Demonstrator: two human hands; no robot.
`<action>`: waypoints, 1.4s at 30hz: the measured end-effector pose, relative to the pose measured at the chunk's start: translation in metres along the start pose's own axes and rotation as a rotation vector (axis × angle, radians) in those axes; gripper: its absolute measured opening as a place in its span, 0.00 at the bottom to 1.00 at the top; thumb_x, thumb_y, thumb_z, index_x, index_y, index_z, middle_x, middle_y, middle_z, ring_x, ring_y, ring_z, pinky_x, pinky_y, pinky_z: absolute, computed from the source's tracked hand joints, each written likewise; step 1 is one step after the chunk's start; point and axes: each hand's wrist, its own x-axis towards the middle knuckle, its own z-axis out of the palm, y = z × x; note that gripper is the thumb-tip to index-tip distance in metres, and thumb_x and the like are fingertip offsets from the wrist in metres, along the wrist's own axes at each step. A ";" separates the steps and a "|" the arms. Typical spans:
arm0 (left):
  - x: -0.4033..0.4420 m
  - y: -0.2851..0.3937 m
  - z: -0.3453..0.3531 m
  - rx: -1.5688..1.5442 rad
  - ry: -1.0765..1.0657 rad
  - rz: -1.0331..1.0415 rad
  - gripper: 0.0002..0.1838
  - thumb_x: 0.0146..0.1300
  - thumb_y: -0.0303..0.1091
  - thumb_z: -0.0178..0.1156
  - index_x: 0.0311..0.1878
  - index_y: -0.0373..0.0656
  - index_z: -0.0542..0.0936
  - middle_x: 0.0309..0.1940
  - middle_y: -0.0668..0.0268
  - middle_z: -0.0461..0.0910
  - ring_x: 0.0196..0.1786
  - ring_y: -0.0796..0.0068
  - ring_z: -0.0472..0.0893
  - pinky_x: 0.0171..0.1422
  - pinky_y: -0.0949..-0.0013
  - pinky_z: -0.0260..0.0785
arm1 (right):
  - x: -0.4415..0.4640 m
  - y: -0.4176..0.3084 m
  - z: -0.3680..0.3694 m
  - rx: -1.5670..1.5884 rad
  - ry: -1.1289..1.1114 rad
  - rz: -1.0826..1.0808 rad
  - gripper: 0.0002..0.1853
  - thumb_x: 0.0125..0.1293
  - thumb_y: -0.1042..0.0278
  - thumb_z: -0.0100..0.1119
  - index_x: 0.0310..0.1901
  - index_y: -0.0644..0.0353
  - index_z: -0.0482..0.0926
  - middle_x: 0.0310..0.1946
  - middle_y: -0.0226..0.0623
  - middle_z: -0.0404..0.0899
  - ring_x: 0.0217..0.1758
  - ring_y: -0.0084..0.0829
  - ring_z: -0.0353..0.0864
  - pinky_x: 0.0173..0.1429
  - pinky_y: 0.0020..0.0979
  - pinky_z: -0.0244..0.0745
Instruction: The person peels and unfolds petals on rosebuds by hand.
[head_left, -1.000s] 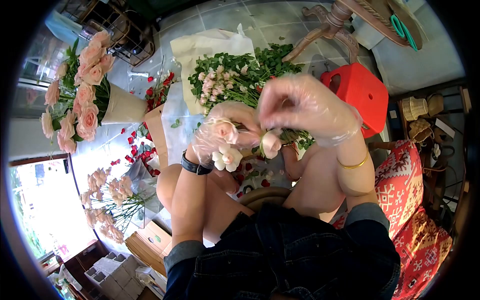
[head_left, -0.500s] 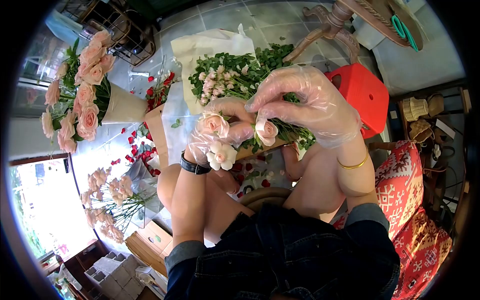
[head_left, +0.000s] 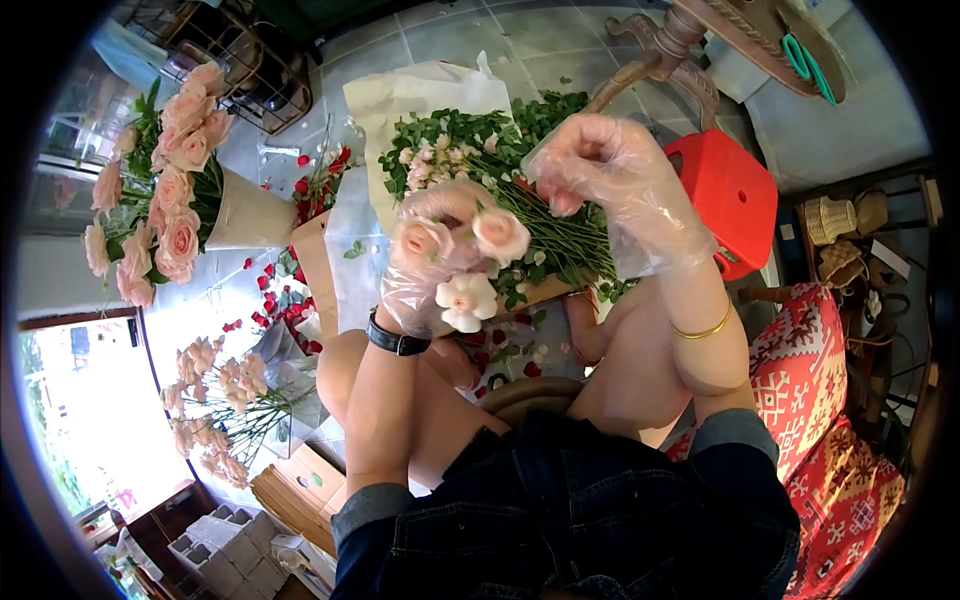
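In a clear plastic glove, my left hand [head_left: 408, 292] is closed round a small cluster of roses whose stems are hidden. A pale pink rose [head_left: 421, 243], a second pink rose [head_left: 501, 234] and a whiter, more open rose [head_left: 466, 302] show at this hand. My right hand [head_left: 610, 180], gloved too, is raised to the right of the blooms with its fingers curled in. Whatever it may hold is hidden. Beneath both hands lies a pile of long green stems [head_left: 560, 235] with leaves and small pink roses [head_left: 430, 165].
Brown paper [head_left: 375, 115] lies under the pile. A red plastic stool [head_left: 725, 200] stands at the right, below carved wooden furniture legs [head_left: 665, 60]. A vase [head_left: 245, 215] of pink roses stands at the left. Red petals [head_left: 275, 300] litter the floor.
My right hand has moved up, away from the roses, and its fingers have curled in. The second pink rose has shifted up and left, closer to the others at my left hand.
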 end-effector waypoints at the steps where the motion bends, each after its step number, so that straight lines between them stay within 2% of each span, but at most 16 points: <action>1: -0.002 0.003 0.003 -0.243 0.097 -0.148 0.05 0.50 0.28 0.60 0.30 0.38 0.75 0.23 0.66 0.73 0.26 0.76 0.72 0.26 0.75 0.65 | 0.001 0.002 0.001 -0.001 -0.001 -0.001 0.07 0.57 0.73 0.58 0.35 0.66 0.76 0.28 0.32 0.78 0.30 0.21 0.75 0.39 0.23 0.74; 2: -0.003 0.001 -0.003 -0.220 0.092 -0.203 0.05 0.56 0.30 0.57 0.31 0.40 0.72 0.22 0.68 0.70 0.22 0.78 0.70 0.22 0.78 0.63 | 0.002 0.005 0.003 -0.215 0.064 -0.188 0.08 0.56 0.74 0.58 0.38 0.64 0.76 0.31 0.32 0.77 0.33 0.22 0.74 0.40 0.24 0.73; 4: 0.000 0.005 0.005 -0.181 0.175 -0.227 0.06 0.58 0.32 0.56 0.30 0.41 0.71 0.21 0.69 0.69 0.20 0.80 0.68 0.22 0.78 0.62 | 0.003 0.004 0.004 -0.560 0.100 -0.478 0.16 0.52 0.74 0.60 0.45 0.58 0.75 0.40 0.32 0.74 0.40 0.25 0.71 0.42 0.26 0.69; 6: 0.002 0.011 0.015 -0.085 0.304 -0.303 0.09 0.61 0.35 0.54 0.30 0.43 0.67 0.21 0.70 0.67 0.19 0.82 0.65 0.22 0.78 0.60 | 0.002 0.001 0.011 -0.559 0.115 -0.512 0.18 0.51 0.74 0.62 0.46 0.58 0.74 0.41 0.32 0.73 0.40 0.26 0.71 0.43 0.26 0.68; 8: 0.001 0.011 0.019 -0.091 0.310 -0.292 0.09 0.62 0.35 0.54 0.30 0.43 0.67 0.21 0.70 0.67 0.19 0.82 0.66 0.23 0.78 0.60 | 0.004 0.001 0.012 -0.540 0.122 -0.585 0.19 0.48 0.71 0.65 0.43 0.56 0.73 0.41 0.32 0.71 0.39 0.27 0.70 0.43 0.25 0.67; 13: 0.001 0.012 0.025 -0.178 0.374 -0.364 0.09 0.63 0.36 0.54 0.31 0.44 0.67 0.21 0.70 0.67 0.20 0.82 0.66 0.24 0.78 0.61 | 0.004 -0.002 0.018 -0.610 0.085 -0.626 0.16 0.45 0.70 0.67 0.38 0.57 0.74 0.38 0.33 0.70 0.40 0.28 0.71 0.43 0.27 0.67; 17: 0.000 0.010 0.020 -0.138 0.314 -0.358 0.09 0.62 0.36 0.55 0.31 0.45 0.67 0.22 0.70 0.67 0.21 0.82 0.66 0.24 0.77 0.62 | 0.004 -0.001 0.018 -0.695 0.114 -0.665 0.14 0.43 0.71 0.69 0.32 0.58 0.76 0.36 0.34 0.70 0.41 0.31 0.72 0.44 0.29 0.68; 21: -0.002 0.009 0.022 -0.209 0.307 -0.337 0.09 0.62 0.36 0.55 0.31 0.45 0.67 0.22 0.70 0.67 0.21 0.82 0.67 0.25 0.77 0.62 | 0.007 -0.001 0.018 -0.748 0.103 -0.792 0.14 0.43 0.69 0.69 0.33 0.57 0.77 0.35 0.34 0.69 0.41 0.33 0.72 0.45 0.30 0.68; 23: -0.002 0.008 0.022 -0.232 0.306 -0.333 0.09 0.62 0.36 0.55 0.31 0.45 0.67 0.22 0.70 0.67 0.21 0.82 0.67 0.25 0.77 0.62 | 0.004 -0.001 0.024 -0.503 0.152 -0.649 0.14 0.42 0.68 0.69 0.33 0.55 0.78 0.35 0.35 0.69 0.42 0.36 0.72 0.46 0.31 0.68; 24: -0.003 0.008 0.022 -0.227 0.308 -0.354 0.09 0.62 0.36 0.55 0.31 0.45 0.67 0.21 0.70 0.67 0.21 0.82 0.67 0.25 0.78 0.62 | 0.005 -0.001 0.023 -0.504 0.151 -0.651 0.14 0.42 0.68 0.69 0.33 0.55 0.78 0.35 0.35 0.69 0.42 0.36 0.72 0.46 0.31 0.68; 26: -0.002 0.008 0.022 -0.223 0.309 -0.373 0.08 0.62 0.35 0.55 0.31 0.46 0.67 0.21 0.70 0.67 0.21 0.82 0.66 0.25 0.78 0.61 | 0.007 0.000 0.019 -0.640 0.147 -0.743 0.14 0.43 0.68 0.69 0.34 0.55 0.79 0.36 0.34 0.69 0.40 0.31 0.71 0.44 0.29 0.68; 30: 0.000 0.014 0.024 -0.139 0.283 -0.361 0.08 0.61 0.34 0.56 0.30 0.46 0.67 0.21 0.71 0.67 0.21 0.82 0.67 0.25 0.78 0.60 | 0.008 -0.001 0.017 -0.736 0.125 -0.826 0.14 0.43 0.67 0.70 0.34 0.56 0.79 0.36 0.34 0.68 0.39 0.30 0.71 0.44 0.29 0.68; 32: 0.000 0.015 0.025 -0.118 0.289 -0.381 0.08 0.61 0.33 0.56 0.30 0.46 0.67 0.21 0.71 0.67 0.21 0.82 0.67 0.25 0.79 0.59 | 0.005 -0.002 0.020 -0.602 0.108 -0.638 0.14 0.43 0.67 0.70 0.34 0.56 0.79 0.36 0.34 0.68 0.39 0.31 0.71 0.44 0.28 0.68; 36: 0.001 0.013 0.026 -0.161 0.320 -0.399 0.07 0.60 0.32 0.56 0.29 0.46 0.68 0.21 0.71 0.67 0.21 0.82 0.67 0.24 0.79 0.59 | 0.007 0.000 0.016 -0.596 0.094 -0.627 0.14 0.42 0.67 0.70 0.33 0.56 0.79 0.36 0.35 0.67 0.40 0.32 0.72 0.44 0.28 0.68; 38: 0.001 0.012 0.026 -0.159 0.327 -0.395 0.07 0.60 0.32 0.56 0.30 0.46 0.68 0.20 0.71 0.67 0.20 0.82 0.66 0.24 0.79 0.59 | 0.008 0.001 0.016 -0.769 0.128 -0.799 0.14 0.41 0.70 0.70 0.33 0.57 0.79 0.36 0.35 0.68 0.37 0.30 0.72 0.42 0.26 0.69; 42: 0.001 0.011 0.025 -0.157 0.334 -0.407 0.06 0.60 0.31 0.56 0.31 0.45 0.69 0.21 0.71 0.68 0.20 0.82 0.67 0.24 0.79 0.60 | 0.007 0.006 0.021 -0.767 0.180 -0.822 0.14 0.40 0.72 0.70 0.32 0.57 0.79 0.35 0.34 0.68 0.36 0.31 0.72 0.41 0.28 0.69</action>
